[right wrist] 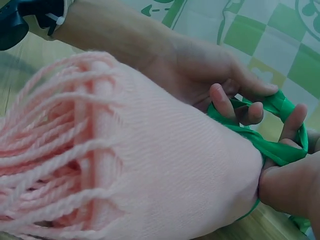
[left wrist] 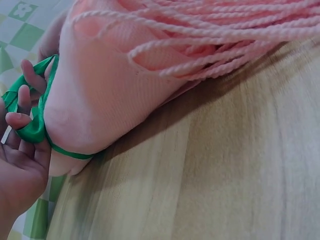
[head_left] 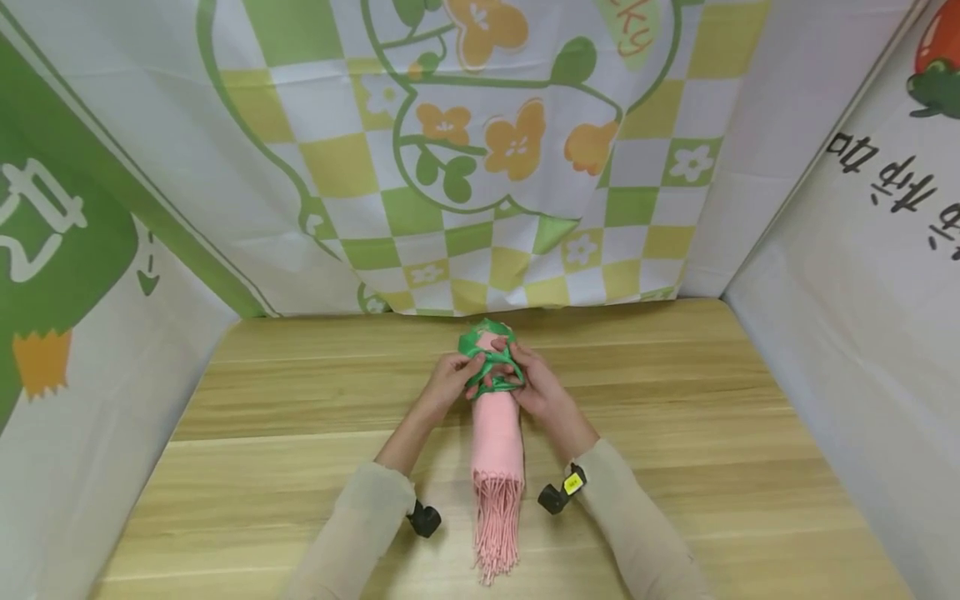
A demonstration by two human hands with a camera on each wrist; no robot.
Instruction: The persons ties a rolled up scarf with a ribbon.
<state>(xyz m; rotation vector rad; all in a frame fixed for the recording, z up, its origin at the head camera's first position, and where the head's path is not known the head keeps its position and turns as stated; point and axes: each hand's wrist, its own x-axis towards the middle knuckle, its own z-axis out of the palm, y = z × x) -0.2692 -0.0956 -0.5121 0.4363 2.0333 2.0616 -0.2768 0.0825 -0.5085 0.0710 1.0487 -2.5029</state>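
Observation:
A rolled pink scarf (head_left: 497,433) with twisted tassels (head_left: 497,525) lies lengthwise on the table, fringe toward me. Around its far part runs a green ribbon (right wrist: 287,152), looped above the scarf between both hands. My left hand (head_left: 452,377) pinches the ribbon between thumb and finger at the scarf's left side. On the right side, my right hand (head_left: 538,385) has its fingers curled in a ribbon loop. In the left wrist view, the ribbon (left wrist: 70,152) passes round the scarf's body against the wood. The ribbon's underside is hidden.
The wooden table (head_left: 315,400) reaches back to a hanging cloth (head_left: 525,250) with green and yellow checks. Printed white panels stand at the left (head_left: 112,350) and right (head_left: 847,275). A small black camera (head_left: 425,520) sits by the left cuff, another (head_left: 553,498) by the right.

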